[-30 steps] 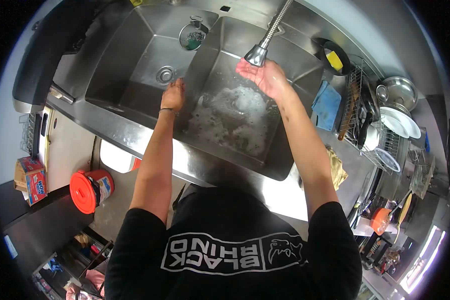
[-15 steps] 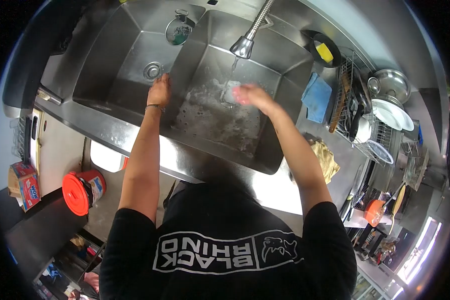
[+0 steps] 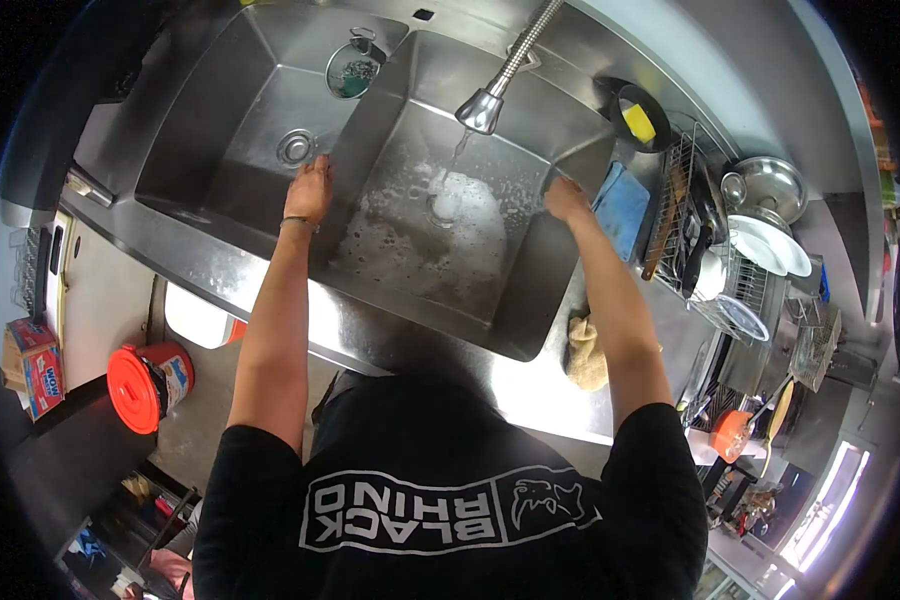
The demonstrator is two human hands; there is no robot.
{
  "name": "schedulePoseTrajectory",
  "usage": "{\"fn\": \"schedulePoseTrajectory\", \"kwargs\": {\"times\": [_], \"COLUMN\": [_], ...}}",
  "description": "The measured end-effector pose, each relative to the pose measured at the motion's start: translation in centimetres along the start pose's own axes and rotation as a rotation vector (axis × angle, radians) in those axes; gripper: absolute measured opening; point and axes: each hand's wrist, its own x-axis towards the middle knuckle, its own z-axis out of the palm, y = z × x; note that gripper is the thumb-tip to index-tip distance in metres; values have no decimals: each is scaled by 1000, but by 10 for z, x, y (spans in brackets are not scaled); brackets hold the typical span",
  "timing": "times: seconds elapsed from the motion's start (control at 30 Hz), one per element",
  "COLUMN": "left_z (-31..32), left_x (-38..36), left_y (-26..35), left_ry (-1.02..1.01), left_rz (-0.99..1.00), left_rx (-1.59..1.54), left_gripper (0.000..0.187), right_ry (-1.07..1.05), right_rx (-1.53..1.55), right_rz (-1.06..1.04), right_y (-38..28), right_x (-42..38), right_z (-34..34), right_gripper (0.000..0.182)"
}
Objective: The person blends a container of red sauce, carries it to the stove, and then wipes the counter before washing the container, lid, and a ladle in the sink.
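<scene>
My left hand [image 3: 310,190] hangs over the divider between two steel basins, near the left drain [image 3: 296,148], its fingers apart and holding nothing. My right hand [image 3: 567,199] is at the right wall of the right basin [image 3: 410,262], fingers curled; whatever it may hold is hidden. Water runs from the faucet [image 3: 480,110] onto the right basin's floor, where foam [image 3: 470,205] spreads around the drain. A blue cloth [image 3: 621,210] lies on the counter just beyond my right hand. A strainer [image 3: 352,75] hangs at the back of the divider.
A pan with a yellow sponge [image 3: 638,122] stands back right, near a dish rack [image 3: 675,200] with pans and plates [image 3: 770,245]. A tan cloth [image 3: 587,355] lies by my right forearm. A red bucket [image 3: 135,388] stands on the floor at left.
My right hand has moved right, from above the drain to the basin's right wall, and its fingers are now curled. My left hand has barely moved. The view has shifted slightly.
</scene>
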Motion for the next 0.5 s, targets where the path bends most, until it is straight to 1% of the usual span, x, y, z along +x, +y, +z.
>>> {"fn": "schedulePoseTrajectory", "kwargs": {"times": [0.03, 0.1, 0.17, 0.23, 0.3, 0.33, 0.4, 0.43, 0.47, 0.5], "left_z": [1, -4, -6, 0, 2, 2, 0, -1, -3, -5], "left_x": [1, 0, -2, 0, 1, 0, -2, -2, -2, -1], "left_y": [1, 6, 8, 3, 2, 1, 3, 3, 3, 3], "left_ry": [11, 2, -17, 22, 18, 12, 27, 44, 44, 0], "left_rz": [20, -10, -29, -6, -4, -7, 8, 22, 17, 13], "left_rx": [2, -4, 1, 1, 0, -5, -6, -10, -10, -21], "left_gripper": [30, 30, 31, 31, 30, 30, 29, 28, 28, 29], "right_ry": [0, -193, -327, -417, -633, -636, -518, -524, -561, -596], "right_rx": [-5, 279, 1078, 1372, 1730, 1732, 2084, 2081, 2142, 2201], "right_rz": [-1, 7, 26, -102, -160, -163, -119, -123, -177, -231], "right_y": [-7, -16, -39, -83, -116, -126, -138, -136, -127, -120], "right_x": [-1, 0, -2, -9, -8, -6, 2, 4, 6, 6], "right_z": [-15, -32, -45, -71, -83, -85, -85, -86, -83, -82], "right_gripper": [39, 37, 36, 35, 32, 32, 28, 28, 28, 28]}}
